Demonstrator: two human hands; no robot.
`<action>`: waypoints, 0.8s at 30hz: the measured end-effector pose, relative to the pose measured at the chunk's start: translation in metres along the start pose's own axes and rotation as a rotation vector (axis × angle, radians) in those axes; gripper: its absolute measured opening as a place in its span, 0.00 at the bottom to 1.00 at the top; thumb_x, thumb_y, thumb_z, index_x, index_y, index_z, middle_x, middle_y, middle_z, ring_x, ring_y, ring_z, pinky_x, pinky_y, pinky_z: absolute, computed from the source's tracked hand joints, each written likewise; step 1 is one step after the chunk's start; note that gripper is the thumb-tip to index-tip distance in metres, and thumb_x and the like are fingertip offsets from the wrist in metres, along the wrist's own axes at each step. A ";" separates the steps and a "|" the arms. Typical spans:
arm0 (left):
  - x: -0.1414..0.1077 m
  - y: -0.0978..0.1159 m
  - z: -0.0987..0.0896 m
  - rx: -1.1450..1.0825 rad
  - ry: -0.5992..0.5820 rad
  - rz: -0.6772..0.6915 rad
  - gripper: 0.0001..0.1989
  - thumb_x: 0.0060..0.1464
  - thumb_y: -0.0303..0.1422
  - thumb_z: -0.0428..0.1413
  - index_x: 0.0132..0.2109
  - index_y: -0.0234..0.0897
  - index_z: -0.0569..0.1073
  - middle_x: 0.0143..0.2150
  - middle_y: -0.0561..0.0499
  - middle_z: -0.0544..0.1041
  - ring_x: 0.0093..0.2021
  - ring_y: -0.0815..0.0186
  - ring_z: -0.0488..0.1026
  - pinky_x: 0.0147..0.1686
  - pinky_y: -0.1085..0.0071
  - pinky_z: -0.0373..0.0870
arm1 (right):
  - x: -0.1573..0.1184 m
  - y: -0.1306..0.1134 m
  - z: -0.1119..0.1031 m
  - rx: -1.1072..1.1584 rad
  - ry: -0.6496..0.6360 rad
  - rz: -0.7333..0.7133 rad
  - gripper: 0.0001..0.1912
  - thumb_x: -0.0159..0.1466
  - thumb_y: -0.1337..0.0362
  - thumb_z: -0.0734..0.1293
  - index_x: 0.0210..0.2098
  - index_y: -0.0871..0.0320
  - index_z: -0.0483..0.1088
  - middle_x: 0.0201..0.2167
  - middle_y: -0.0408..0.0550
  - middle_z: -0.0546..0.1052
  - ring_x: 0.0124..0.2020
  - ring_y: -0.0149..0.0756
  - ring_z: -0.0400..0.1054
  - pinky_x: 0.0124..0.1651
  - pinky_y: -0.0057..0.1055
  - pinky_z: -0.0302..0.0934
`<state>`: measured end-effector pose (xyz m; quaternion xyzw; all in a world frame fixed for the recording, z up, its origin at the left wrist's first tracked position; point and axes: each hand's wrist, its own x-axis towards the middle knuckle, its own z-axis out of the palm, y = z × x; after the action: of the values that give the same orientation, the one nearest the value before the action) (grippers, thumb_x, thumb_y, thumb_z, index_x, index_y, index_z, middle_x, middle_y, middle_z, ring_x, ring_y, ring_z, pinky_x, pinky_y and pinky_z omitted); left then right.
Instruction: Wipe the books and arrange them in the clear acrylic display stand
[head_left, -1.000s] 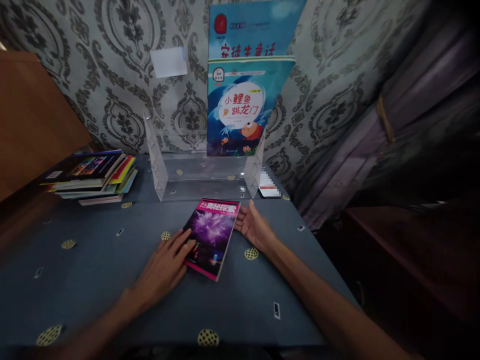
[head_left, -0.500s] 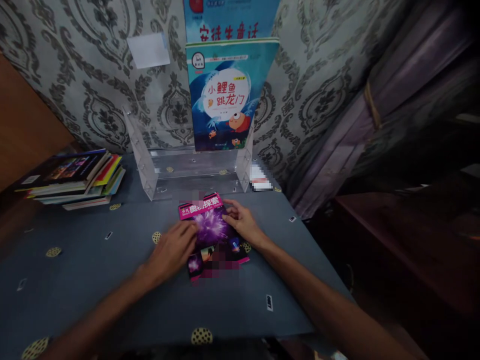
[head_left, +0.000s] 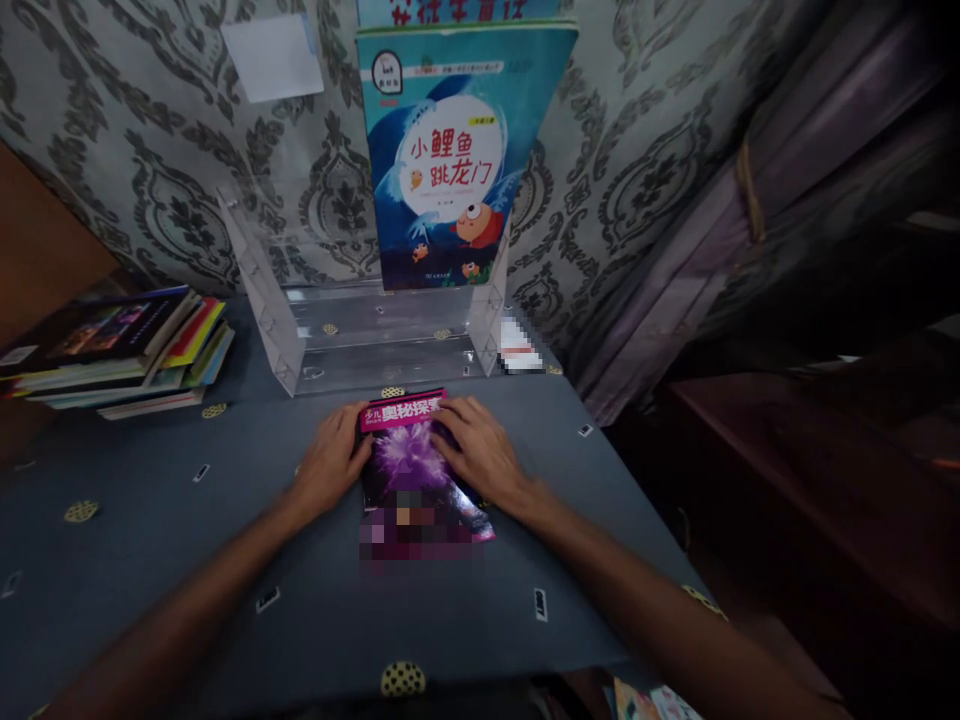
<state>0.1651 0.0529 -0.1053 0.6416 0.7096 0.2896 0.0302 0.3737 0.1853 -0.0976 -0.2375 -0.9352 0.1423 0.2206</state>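
a tied mauve curtain (head_left: 701,245) beside grey, dark-patterned wallpaper (head_left: 637,130)

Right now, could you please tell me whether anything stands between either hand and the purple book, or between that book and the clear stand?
Nothing visible does: the left hand and the right hand both touch the purple book, and only tablecloth shows between it and the clear stand.

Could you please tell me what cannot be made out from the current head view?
Purple book: head view, lower cover pixelated; the right hand covers part of its right edge.
Rear blue book: head view, top cut off by the picture's edge, lower part hidden by the carp-cover book.
White item beside the clear stand: head view, pixelated.
Colourful printed items: head view, cut off by the bottom edge.
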 end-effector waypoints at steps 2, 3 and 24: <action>-0.001 -0.002 0.002 0.008 0.011 -0.001 0.20 0.65 0.33 0.48 0.62 0.38 0.62 0.56 0.42 0.73 0.56 0.54 0.70 0.57 0.54 0.68 | 0.003 -0.003 0.005 0.060 -0.035 -0.121 0.16 0.69 0.64 0.65 0.55 0.56 0.72 0.57 0.57 0.74 0.59 0.48 0.66 0.60 0.49 0.62; -0.001 -0.002 0.003 0.019 0.015 -0.004 0.20 0.65 0.33 0.48 0.63 0.38 0.61 0.57 0.42 0.73 0.56 0.54 0.71 0.57 0.54 0.68 | 0.004 -0.004 0.007 0.086 -0.058 -0.159 0.17 0.69 0.63 0.65 0.57 0.55 0.71 0.59 0.57 0.73 0.62 0.48 0.65 0.63 0.49 0.60; -0.009 -0.006 0.002 -0.087 -0.008 -0.025 0.26 0.65 0.37 0.50 0.67 0.40 0.57 0.62 0.40 0.70 0.62 0.52 0.67 0.62 0.49 0.64 | 0.000 0.025 0.014 0.096 -0.046 0.016 0.24 0.71 0.54 0.59 0.62 0.56 0.67 0.65 0.58 0.68 0.68 0.50 0.60 0.69 0.57 0.51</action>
<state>0.1618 0.0453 -0.1122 0.6317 0.7044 0.3172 0.0644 0.3766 0.2043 -0.1188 -0.2309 -0.9302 0.1945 0.2089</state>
